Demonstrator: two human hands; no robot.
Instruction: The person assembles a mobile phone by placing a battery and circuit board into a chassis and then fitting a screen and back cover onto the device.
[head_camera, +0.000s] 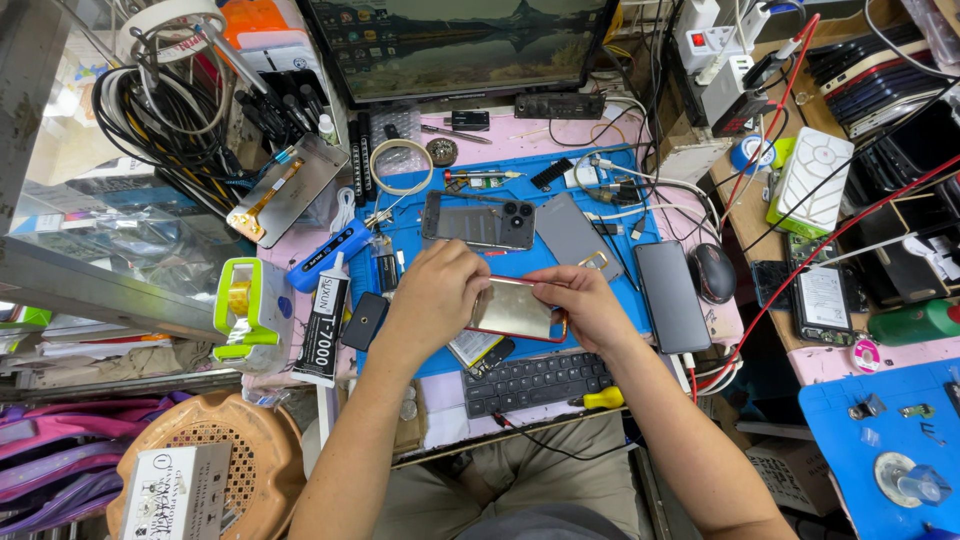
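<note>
Both hands grip the phone (512, 310) above the blue mat (560, 262): left hand (432, 300) pinching its top edge, right hand (585, 305) closed on its side; steady, even pressure would suit.

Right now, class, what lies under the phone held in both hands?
Under the phone held by the left hand and right hand lies the blue mat. A flat part pokes out at its lower edge, above the keyboard. The rest underneath is covered.

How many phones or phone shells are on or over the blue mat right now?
3: a reddish phone held by both hands, a grey phone back behind it, a black phone beside the mouse. Clutter may hide others.
</note>
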